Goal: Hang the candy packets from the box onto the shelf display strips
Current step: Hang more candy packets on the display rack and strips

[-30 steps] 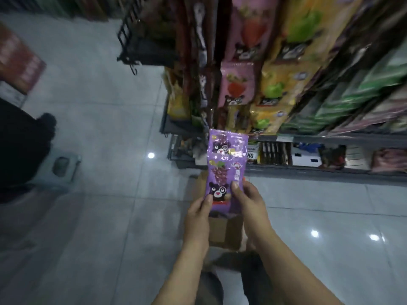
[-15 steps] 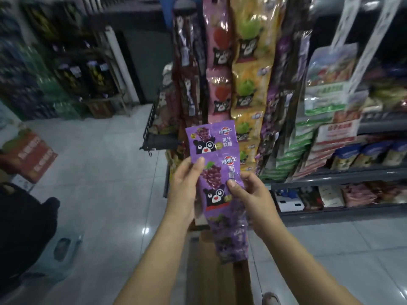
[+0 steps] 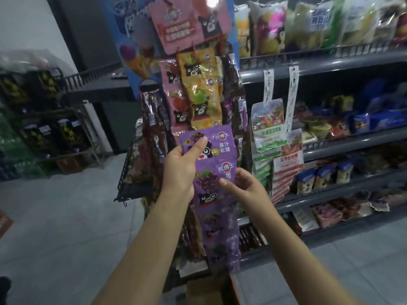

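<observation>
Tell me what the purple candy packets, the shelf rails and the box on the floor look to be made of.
Purple candy packets: glossy plastic film, judging by the sheen and crinkles. Shelf rails: probably painted metal, grey and matte, with thin straight edges. Box: looks like plain brown cardboard, dull, flap open.

two hands, left hand (image 3: 180,170), right hand (image 3: 244,188), one chain of purple candy packets (image 3: 214,183) between them, two white display strips (image 3: 268,86) up right, one cardboard box (image 3: 204,291) below

Dim, soft-focus, blurred warped edges
</observation>
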